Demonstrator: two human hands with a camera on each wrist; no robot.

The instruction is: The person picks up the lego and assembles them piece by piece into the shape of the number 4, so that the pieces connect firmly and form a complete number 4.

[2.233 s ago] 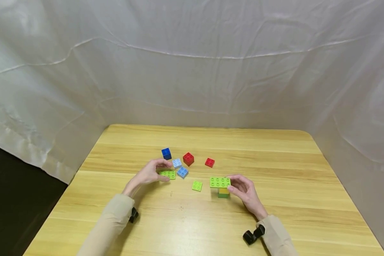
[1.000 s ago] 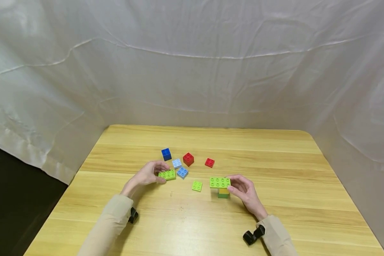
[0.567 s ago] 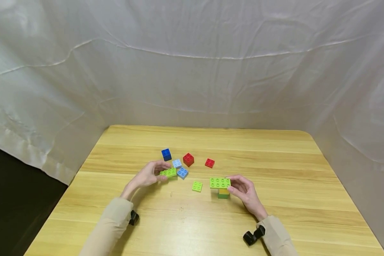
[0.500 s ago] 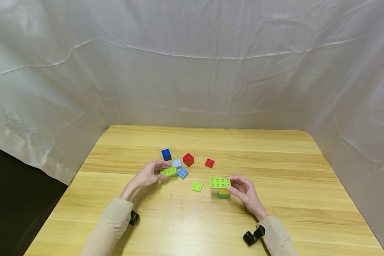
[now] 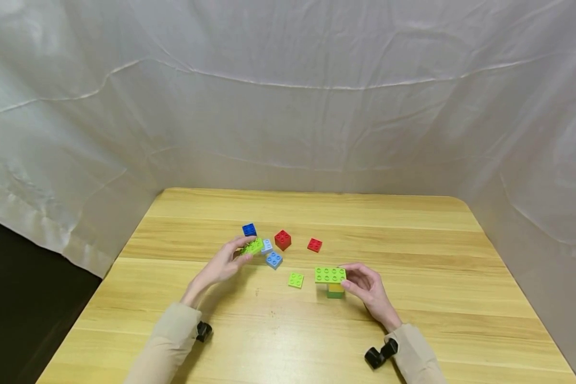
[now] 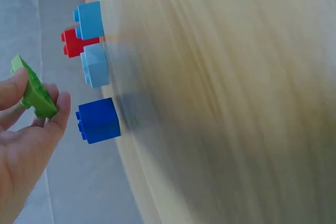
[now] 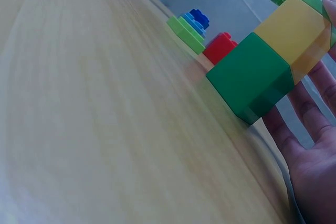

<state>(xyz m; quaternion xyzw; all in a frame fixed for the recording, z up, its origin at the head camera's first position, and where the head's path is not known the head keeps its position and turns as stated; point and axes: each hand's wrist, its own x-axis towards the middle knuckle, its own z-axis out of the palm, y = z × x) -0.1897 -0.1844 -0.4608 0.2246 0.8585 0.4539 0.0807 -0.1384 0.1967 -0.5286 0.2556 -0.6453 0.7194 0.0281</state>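
Observation:
My left hand [image 5: 221, 265] pinches a lime green eight-stud toy building brick [image 5: 253, 246] between thumb and fingers. In the left wrist view that brick [image 6: 38, 93] is tilted, and the right wrist view shows it raised off the table. On the right, my right hand [image 5: 372, 295] grips a small stack near its top. A lime green plate [image 5: 330, 274] caps this stack and overhangs to the left. Beneath it come a yellow brick [image 7: 294, 32] and a dark green brick [image 7: 252, 77] at the bottom.
Behind the left hand lies a dark blue brick [image 5: 249, 229]. Beside it are a pale blue brick [image 5: 268, 246], a mid-blue brick [image 5: 274, 260] and a red brick [image 5: 282, 240]. A flat red piece [image 5: 314, 245] and a flat lime piece [image 5: 295, 280] lie on the wooden table [image 5: 278, 341].
The left hand has taken hold of the lime green brick, lifted it and turned it, moving it up toward the dark blue brick. The right hand and the stack have stayed put.

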